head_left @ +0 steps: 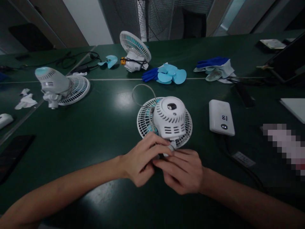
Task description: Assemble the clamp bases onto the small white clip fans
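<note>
The white fan (169,119) lies face down in the centre of the dark green worktop (107,127), its round grille (142,122) beneath and its motor housing (170,113) on top. The housing is glossy and domed, with slanted slits around its shoulder, stacked straight vents toward six o'clock and an oval dark opening (172,106) near the crown. Light blue shows through the grille bars toward nine o'clock, and a thin pale cable (143,84) loops out at eleven. At the fan's six o'clock edge sits a grey neck piece (173,145); the left hand (143,159), coming from seven o'clock, and the right hand (184,171), from five, are both clamped on it, fingers bunched close together and partly hiding it. A loose blue blade (172,74) lies beyond the fan at twelve o'clock, and a white power bank (221,117) at three.
</note>
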